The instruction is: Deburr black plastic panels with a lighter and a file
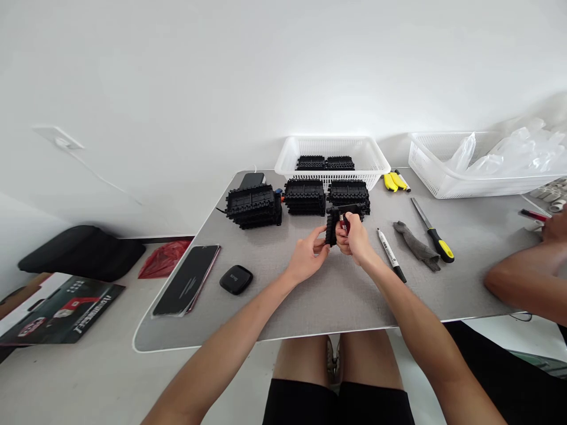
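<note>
My left hand [309, 255] grips a black ribbed plastic piece [330, 227] by its left side, fingers and thumb on its edge. The piece stands tilted over the table in front of the stacks. My right hand [354, 239] is closed around a small dark red tool [344, 223] held against the piece; the tool's tip is hidden. Just behind are a right stack of black plastic pieces [348, 192], a middle stack [304, 196] and a left stack [252, 205]. A white marker [390, 254] lies right of my right hand.
A white basket [332, 144] with black pieces stands behind; another basket [456, 186] holds plastic bags. Right lie a grey cloth [416, 245], a file [432, 230] and yellow tools [394, 182]. Left are a phone [186, 280] and black case [236, 279]. A co-worker's arm [527, 277] rests right.
</note>
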Tool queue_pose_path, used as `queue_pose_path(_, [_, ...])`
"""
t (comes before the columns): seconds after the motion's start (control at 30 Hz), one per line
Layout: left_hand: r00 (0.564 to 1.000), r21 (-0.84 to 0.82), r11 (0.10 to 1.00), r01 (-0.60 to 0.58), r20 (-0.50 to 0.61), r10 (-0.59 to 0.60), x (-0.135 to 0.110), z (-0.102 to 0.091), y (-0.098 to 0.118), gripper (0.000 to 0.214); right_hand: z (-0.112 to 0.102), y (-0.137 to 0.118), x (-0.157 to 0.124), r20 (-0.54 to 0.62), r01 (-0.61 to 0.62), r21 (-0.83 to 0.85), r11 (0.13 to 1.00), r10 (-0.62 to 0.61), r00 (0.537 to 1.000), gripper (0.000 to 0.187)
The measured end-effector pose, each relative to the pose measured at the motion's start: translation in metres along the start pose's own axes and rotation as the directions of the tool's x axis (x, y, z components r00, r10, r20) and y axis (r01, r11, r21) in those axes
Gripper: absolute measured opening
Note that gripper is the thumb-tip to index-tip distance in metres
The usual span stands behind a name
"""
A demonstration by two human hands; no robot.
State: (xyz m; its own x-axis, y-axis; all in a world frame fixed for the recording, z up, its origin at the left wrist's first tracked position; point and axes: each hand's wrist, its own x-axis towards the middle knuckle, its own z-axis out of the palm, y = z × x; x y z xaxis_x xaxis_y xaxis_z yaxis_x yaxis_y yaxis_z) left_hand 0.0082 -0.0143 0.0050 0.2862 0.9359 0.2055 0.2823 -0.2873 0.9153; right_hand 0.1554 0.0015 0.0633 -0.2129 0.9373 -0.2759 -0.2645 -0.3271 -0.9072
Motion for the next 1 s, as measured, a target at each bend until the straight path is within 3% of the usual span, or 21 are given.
queue_pose_path(0.63, [1.000,0.037,0.999,0.015,-0.026,-0.014,-0.001,-0.001,0.001,0.052,-0.002,-0.011,-0.007,-0.048,-0.018,0.165,0.986,0.026,0.999,0.041])
queue_pose_path(1.0, [0.999,0.033,0.999,-0.004,-0.048,0.006,-0.001,0.000,0.002,0.049,-0.006,-0.002,-0.003,-0.052,0.057,0.225,0.973,-0.047,0.998,0.046])
